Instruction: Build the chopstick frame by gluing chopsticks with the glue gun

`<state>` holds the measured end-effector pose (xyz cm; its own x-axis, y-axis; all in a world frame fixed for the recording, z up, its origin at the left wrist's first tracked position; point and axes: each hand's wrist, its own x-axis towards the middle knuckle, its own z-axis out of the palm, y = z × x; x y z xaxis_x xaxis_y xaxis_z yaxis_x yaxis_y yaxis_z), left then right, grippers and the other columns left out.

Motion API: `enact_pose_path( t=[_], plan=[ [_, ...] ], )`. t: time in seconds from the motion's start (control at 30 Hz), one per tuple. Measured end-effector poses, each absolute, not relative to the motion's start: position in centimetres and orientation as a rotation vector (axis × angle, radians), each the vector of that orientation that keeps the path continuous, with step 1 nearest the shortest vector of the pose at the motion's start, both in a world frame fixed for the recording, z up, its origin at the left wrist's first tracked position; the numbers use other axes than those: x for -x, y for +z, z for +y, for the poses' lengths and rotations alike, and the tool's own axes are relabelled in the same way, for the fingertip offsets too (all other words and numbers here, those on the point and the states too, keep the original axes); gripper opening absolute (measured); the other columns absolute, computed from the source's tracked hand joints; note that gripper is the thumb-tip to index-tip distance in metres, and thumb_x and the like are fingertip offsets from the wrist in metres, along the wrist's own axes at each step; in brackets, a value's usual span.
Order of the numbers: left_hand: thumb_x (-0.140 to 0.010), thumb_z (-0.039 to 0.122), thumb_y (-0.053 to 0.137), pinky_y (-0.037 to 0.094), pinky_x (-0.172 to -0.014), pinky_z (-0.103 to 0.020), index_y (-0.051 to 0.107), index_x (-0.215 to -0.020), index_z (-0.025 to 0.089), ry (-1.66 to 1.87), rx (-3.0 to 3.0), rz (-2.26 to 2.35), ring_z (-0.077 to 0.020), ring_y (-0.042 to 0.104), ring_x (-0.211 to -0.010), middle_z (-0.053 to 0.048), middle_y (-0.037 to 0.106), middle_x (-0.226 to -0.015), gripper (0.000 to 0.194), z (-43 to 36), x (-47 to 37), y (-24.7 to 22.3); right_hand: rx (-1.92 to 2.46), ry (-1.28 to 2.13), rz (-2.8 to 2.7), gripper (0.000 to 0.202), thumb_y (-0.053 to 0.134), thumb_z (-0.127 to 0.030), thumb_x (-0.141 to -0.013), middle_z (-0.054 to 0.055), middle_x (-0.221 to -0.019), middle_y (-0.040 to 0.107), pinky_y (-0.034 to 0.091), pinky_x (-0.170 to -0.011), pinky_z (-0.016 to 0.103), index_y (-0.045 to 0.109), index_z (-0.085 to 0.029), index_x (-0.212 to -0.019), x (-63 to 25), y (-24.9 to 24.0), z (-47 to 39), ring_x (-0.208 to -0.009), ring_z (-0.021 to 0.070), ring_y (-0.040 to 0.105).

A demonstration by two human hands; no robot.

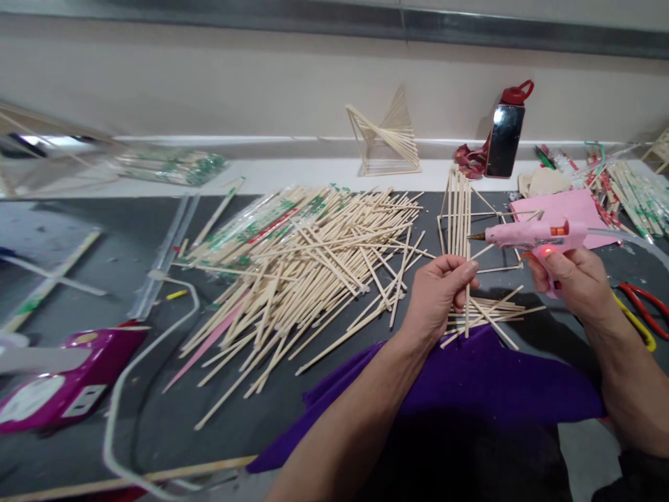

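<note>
My left hand (442, 289) pinches a thin wooden stick (467, 322) between thumb and fingers, holding it roughly upright. A pink hot glue gun (515, 235) is gripped in my right hand (572, 279), its red light glowing. The gun's metal nozzle points left and is close to the stick, just above my left fingertips; whether they touch I cannot tell. Behind both hands stands a small stick frame (460, 209) with several parallel sticks. Loose sticks (488, 308) lie beneath my left hand. To its left spreads a large pile of sticks (318, 279).
A purple cloth (502, 383) drapes over the front edge. Red and yellow pliers (640, 314) lie right of my right hand. At the back stand a twisted stick model (389, 136) and a phone (505, 139) against a red-capped bottle. A magenta power strip (73, 376) and white cable lie left.
</note>
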<state>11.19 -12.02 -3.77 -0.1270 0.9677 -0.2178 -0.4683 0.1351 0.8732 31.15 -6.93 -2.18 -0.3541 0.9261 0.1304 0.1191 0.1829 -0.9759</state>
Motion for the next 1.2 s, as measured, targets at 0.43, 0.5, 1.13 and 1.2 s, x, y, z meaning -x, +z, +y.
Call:
enact_pose_path(
  t=[0.43, 0.5, 1.13, 1.2],
  plan=[
    [-0.063, 0.033, 0.079, 0.026, -0.032, -0.015, 0.062, -0.068, 0.015, 1.392, -0.641, 1.038, -0.0017, 0.039, -0.032, 0.002, 0.063, -0.051, 0.026, -11.96, -11.15, -3.76, 1.018, 1.267, -1.647, 0.048, 0.063, -0.058, -0.084, 0.000, -0.049, 0.052, 0.032, -0.043, 0.023, 0.059, -0.017, -0.060, -31.08, -1.98, -7.02, -0.044, 0.0091, 0.046],
    [-0.063, 0.033, 0.079, 0.026, -0.032, -0.015, 0.062, -0.068, 0.015, 1.390, -0.645, 1.039, -0.0015, 0.039, -0.032, 0.003, 0.063, -0.051, 0.025, -11.97, -11.16, -3.75, 1.017, 1.254, -1.634, 0.048, 0.063, -0.058, -0.083, 0.000, -0.050, 0.053, 0.032, -0.043, 0.023, 0.058, -0.017, -0.060, -30.99, -1.99, -7.00, -0.044, 0.0089, 0.046],
    [-0.063, 0.032, 0.078, 0.027, -0.030, -0.015, 0.062, -0.066, 0.015, 1.393, -0.625, 1.023, -0.0016, 0.039, -0.031, 0.003, 0.063, -0.051, 0.024, -11.88, -11.08, -3.83, 1.045, 1.248, -1.641, 0.047, 0.061, -0.055, -0.086, 0.000, -0.050, 0.053, 0.031, -0.043, 0.023, 0.058, -0.017, -0.058, -31.40, -2.20, -7.00, -0.044, 0.0085, 0.045],
    [-0.063, 0.032, 0.079, 0.027, -0.030, -0.015, 0.062, -0.066, 0.015, 1.391, -0.625, 1.031, -0.0015, 0.039, -0.031, 0.003, 0.063, -0.051, 0.024, -11.87, -11.04, -3.88, 1.029, 1.295, -1.592, 0.043, 0.064, -0.055, -0.084, 0.000, -0.055, 0.057, 0.032, -0.042, 0.022, 0.062, -0.017, -0.064, -31.19, -2.02, -7.06, -0.045, 0.0085, 0.047]
  ],
)
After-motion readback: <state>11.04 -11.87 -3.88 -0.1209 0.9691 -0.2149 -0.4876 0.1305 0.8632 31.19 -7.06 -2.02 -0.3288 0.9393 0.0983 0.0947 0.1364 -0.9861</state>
